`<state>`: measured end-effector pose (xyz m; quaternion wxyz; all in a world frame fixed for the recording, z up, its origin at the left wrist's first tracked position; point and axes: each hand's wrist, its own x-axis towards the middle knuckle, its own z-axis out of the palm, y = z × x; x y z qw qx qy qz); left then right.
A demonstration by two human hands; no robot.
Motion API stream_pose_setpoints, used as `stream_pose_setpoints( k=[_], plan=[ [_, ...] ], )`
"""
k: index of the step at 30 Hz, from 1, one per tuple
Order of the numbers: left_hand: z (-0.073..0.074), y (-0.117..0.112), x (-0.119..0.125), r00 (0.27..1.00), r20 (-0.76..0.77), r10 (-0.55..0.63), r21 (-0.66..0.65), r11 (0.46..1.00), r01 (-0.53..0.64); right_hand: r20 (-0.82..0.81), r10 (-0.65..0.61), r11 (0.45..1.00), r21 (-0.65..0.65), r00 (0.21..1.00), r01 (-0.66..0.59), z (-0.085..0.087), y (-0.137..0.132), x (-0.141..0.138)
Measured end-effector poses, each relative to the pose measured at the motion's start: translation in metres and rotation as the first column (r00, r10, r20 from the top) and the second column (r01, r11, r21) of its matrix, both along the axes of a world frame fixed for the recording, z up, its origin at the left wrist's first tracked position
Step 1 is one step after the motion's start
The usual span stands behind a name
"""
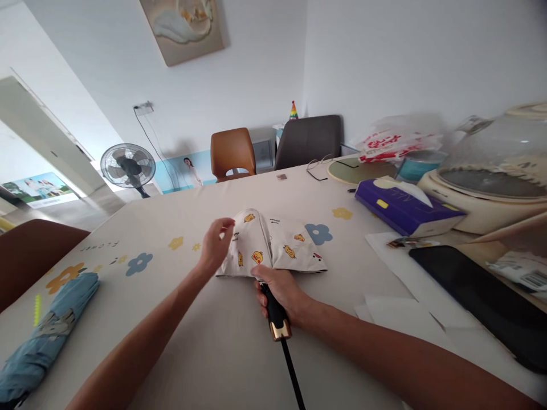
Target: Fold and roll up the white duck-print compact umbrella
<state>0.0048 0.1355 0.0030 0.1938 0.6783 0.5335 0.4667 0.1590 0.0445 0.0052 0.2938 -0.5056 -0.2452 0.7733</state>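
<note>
A folding umbrella (293, 246) lies partly folded on the table, its white canopy printed with yellow cartoon figures. Its black handle with a gold-coloured end points towards me, and a black strap trails from it. My right hand (280, 293) is wrapped round the handle, the thumb up near the canopy's hem. At the canopy's left edge is my left hand (217, 245), fingers curled and thumb close to the fingertips, seemingly pinching the fabric; the fingertips are partly hidden. A second, light blue umbrella (51, 339), folded up, rests at the left.
The flower-printed table (192, 330) holds a purple tissue box (405, 208), a black phone-like slab (478, 302), papers, eyeglasses (318, 171), and a cream appliance with a clear lid (491, 176) on the right. Chairs (233, 151) stand beyond; a fan (128, 165) is at back left.
</note>
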Motion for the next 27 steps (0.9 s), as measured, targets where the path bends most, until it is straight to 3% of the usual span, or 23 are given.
stream_pose_setpoints(
  k=[3, 6, 9, 15, 17, 20, 24, 27],
  plan=[
    [-0.005, -0.033, 0.023, 0.988, -0.107, -0.116, 0.074, 0.990, 0.124, 0.047, -0.016, 0.999, 0.043, 0.999, 0.014, 0.000, -0.003, -0.002],
    [-0.012, -0.045, 0.037, 0.980, -0.099, -0.175, 0.049, 0.982, 0.180, 0.120, -0.020, 0.995, 0.097, 0.993, 0.008, -0.001, -0.008, -0.005],
    [-0.011, -0.045, 0.044, 0.992, -0.019, -0.123, -0.030, 0.992, 0.122, 0.171, 0.002, 0.988, 0.150, 0.985, -0.028, -0.004, -0.011, -0.007],
    [0.011, -0.045, 0.058, 0.966, 0.247, 0.077, -0.210, 0.977, -0.024, 0.239, 0.035, 0.969, 0.231, 0.970, -0.092, -0.006, -0.012, -0.008],
    [0.017, -0.042, 0.062, 0.916, 0.391, 0.090, -0.262, 0.965, 0.017, 0.292, 0.025, 0.962, 0.252, 0.956, -0.102, -0.004, -0.010, -0.006],
    [0.025, -0.033, 0.065, 0.784, 0.613, 0.094, -0.361, 0.917, 0.172, 0.309, 0.036, 0.950, 0.284, 0.950, -0.128, 0.002, -0.006, 0.000],
    [0.036, -0.019, 0.061, 0.556, 0.826, 0.095, -0.398, 0.796, 0.456, 0.197, 0.142, 0.944, 0.268, 0.970, -0.192, 0.008, -0.003, 0.007],
    [0.038, -0.014, 0.051, 0.427, 0.899, 0.099, -0.359, 0.724, 0.588, 0.082, 0.219, 0.944, 0.234, 0.972, -0.233, 0.012, -0.005, 0.008]
  ],
)
